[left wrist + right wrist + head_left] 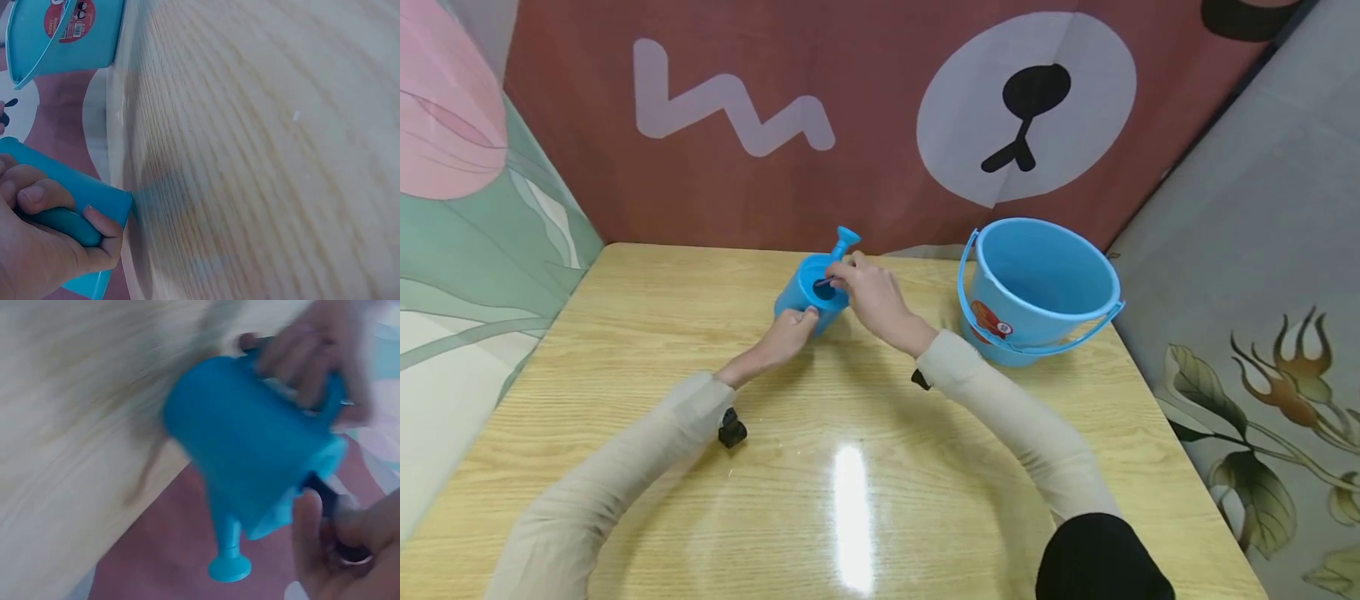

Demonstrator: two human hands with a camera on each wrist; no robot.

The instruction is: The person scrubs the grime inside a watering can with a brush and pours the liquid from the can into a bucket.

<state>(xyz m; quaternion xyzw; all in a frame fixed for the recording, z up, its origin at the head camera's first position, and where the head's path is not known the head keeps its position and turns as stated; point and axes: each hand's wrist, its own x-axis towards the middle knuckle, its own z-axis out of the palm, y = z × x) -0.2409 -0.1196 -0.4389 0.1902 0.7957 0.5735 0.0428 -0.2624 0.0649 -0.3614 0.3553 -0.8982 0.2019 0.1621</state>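
A blue watering can (pixel 793 295) with a sprinkler-head spout is near the table's back edge, tilted. My left hand (pixel 790 334) grips its handle, fingers curled round it in the left wrist view. Whether the can's base touches the table, I cannot tell. At the can's top opening, my right hand (pixel 877 297) pinches a dark slim object (pixel 324 491). One end of that object goes into the opening; the fingers cover much of the rest, so its exact kind is unclear.
A larger light-blue bucket (pixel 1007 312) with its handle hanging to the front stands at the back right of the wooden table (pixel 760 500). Behind the table hangs a reddish-brown cloth (pixel 865 100) with a bear face. Patterned cloths flank both sides.
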